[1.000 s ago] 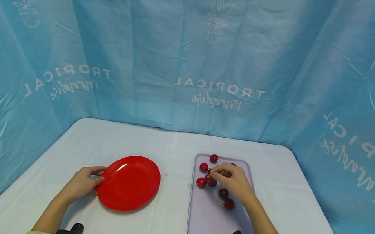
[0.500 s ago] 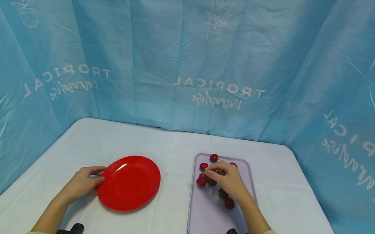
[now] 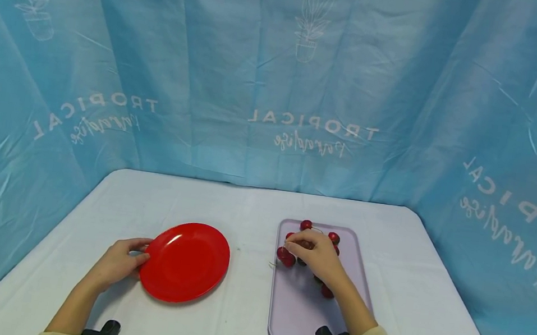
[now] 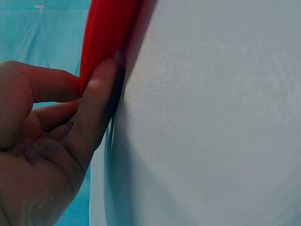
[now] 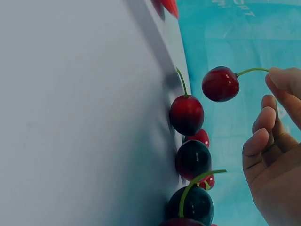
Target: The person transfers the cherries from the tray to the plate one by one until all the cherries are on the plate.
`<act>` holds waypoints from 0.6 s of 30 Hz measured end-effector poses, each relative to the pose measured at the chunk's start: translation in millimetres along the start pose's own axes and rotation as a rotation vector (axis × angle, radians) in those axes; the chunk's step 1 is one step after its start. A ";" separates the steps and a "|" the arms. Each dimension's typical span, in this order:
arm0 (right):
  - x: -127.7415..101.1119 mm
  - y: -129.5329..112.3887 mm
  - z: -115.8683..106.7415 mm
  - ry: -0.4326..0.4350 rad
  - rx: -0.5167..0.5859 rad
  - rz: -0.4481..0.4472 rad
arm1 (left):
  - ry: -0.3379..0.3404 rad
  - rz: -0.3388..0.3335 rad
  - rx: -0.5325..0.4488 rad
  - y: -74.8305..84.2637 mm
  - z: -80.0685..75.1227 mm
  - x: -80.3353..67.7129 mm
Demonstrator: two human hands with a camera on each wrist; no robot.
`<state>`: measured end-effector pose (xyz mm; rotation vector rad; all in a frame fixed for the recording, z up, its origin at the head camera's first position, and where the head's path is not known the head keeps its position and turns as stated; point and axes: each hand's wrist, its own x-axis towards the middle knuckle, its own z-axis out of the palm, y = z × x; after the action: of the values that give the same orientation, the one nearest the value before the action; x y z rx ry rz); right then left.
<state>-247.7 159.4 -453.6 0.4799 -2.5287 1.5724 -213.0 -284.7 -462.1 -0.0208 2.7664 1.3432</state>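
From the head view, I see my left hand point(image 3: 119, 262) pinching the near-left rim of the red plate point(image 3: 185, 262) on the counter point(image 3: 241, 294). My right hand point(image 3: 314, 254) hovers over the lilac tray point(image 3: 296, 318), its grip closed on the stem of a cherry point(image 3: 282, 253) hanging just left of the fingertips; other cherries point(image 3: 333, 237) lie around it.

At the left wrist, thumb and finger point(image 4: 96, 101) clamp the plate's edge.

At the right wrist, that cherry point(image 5: 220, 84) dangles clear of the tray, stem pinched, beside a cherry resting on the tray point(image 5: 186, 114).
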 end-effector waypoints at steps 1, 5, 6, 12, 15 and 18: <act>0.4 -0.4 1.2 0.003 0.005 0.002 | 0.002 0.001 0.004 0.1 -0.2 -0.2; 2.3 0.5 6.2 0.009 0.066 0.027 | 0.004 0.009 0.017 1.1 -0.9 -0.2; 2.8 1.1 7.5 0.009 0.086 0.034 | 0.003 0.009 0.014 1.4 -1.0 0.1; 4.7 0.4 16.4 0.011 0.123 0.083 | -0.005 0.001 0.007 2.1 0.2 0.7; 5.6 -1.4 21.4 0.017 0.104 0.086 | -0.013 -0.007 0.002 1.1 0.8 1.3; 6.9 -4.2 25.7 0.022 0.092 0.066 | -0.013 -0.008 -0.001 0.4 0.4 2.5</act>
<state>-251.3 133.5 -459.8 0.3904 -2.4890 1.7133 -215.5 -284.1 -462.3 -0.0226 2.7522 1.3373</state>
